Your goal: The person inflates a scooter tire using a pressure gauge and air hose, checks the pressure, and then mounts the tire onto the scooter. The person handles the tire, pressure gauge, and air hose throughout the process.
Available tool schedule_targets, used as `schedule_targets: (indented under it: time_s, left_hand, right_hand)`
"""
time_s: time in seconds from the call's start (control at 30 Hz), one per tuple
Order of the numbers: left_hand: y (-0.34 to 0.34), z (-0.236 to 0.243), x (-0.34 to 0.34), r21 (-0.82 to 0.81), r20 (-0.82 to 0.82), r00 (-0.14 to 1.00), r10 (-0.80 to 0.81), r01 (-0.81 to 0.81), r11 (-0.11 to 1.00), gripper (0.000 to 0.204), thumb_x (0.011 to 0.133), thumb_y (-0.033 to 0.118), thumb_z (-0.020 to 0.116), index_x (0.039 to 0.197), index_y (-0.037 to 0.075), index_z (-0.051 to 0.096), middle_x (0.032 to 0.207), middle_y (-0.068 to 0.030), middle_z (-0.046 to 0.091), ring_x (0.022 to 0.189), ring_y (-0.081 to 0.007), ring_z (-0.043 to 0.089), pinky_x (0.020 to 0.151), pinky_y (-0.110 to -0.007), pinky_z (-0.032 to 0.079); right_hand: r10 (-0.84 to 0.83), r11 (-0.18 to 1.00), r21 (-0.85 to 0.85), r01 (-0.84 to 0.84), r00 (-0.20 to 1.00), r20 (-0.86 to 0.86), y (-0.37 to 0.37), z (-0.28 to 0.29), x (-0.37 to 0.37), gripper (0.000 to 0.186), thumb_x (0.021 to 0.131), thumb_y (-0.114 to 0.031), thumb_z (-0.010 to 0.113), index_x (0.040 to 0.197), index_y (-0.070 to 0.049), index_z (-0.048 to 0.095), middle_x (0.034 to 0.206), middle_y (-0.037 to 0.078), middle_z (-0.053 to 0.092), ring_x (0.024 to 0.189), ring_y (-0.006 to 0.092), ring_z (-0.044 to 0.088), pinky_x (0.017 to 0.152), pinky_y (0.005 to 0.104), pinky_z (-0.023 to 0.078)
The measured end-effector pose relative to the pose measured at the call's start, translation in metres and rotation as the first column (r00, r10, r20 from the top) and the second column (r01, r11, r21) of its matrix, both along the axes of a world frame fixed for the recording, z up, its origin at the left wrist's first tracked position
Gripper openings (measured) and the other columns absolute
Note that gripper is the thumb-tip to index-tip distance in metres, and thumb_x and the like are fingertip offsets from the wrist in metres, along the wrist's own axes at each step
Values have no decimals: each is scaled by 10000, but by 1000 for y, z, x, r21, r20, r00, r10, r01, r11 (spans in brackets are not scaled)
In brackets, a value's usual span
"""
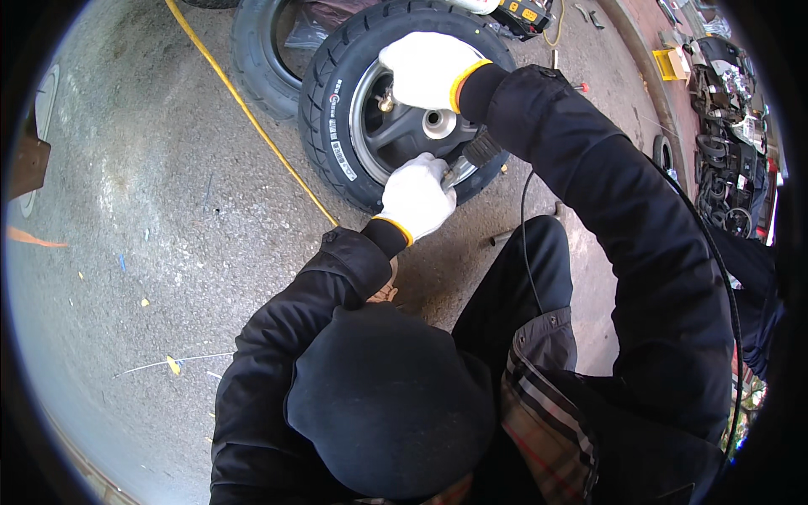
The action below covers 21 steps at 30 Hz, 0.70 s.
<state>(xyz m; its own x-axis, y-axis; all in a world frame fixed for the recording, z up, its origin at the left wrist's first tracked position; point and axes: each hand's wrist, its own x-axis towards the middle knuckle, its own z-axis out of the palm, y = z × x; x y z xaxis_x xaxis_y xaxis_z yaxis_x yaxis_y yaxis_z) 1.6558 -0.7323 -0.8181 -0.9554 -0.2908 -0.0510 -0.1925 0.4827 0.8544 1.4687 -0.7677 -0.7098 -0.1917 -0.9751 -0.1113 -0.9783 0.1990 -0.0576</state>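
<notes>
Tyre (323, 94) faces up at top centre, likely for access, left hand's (418, 200) fingers seemingly wrapping a tool (455, 174), right hand's (431, 71) grip hidden, unclear.

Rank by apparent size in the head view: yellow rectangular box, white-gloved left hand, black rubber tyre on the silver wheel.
1. Black rubber tyre
2. White-gloved left hand
3. Yellow rectangular box, looking farther away

- Bright, diffuse daylight; grey ground (168, 252) looks palest at centre left.
- White gloves (431, 71) nearly wash out, upper centre.
- Soft shadow near centre.
- Fisheye bends edges near the rim; corners are black.
</notes>
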Motion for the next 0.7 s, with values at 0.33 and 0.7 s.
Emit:
schedule_targets:
  time_s: [0.33, 0.7]
  left_hand:
    - [1, -3, 1, -55, -35, 999, -15, 14, 998, 335, 881, 240, 749, 1086, -25, 731, 1098, -250, 696, 1017, -473, 724, 927, -537, 595]
    - [-3, -4, 9, -117, 21, 1000, -15, 17, 993, 194, 921, 82, 698, 1100, 21, 654, 1147, -231, 630, 1023, -455, 735, 888, -517, 613]
  right_hand:
    - [-8, 999, 34, 8, 1000, -12, -2, -2, -1, 289, 926, -281, 780, 1086, -53, 856, 1091, 200, 826, 1050, 401, 795, 956, 474, 624]
    - [-41, 980, 192, 45, 999, -23, -5, 5, -1, 460, 941, -268, 698, 1332, -45, 792, 1307, 213, 795, 1213, 388, 756, 1111, 461, 579]
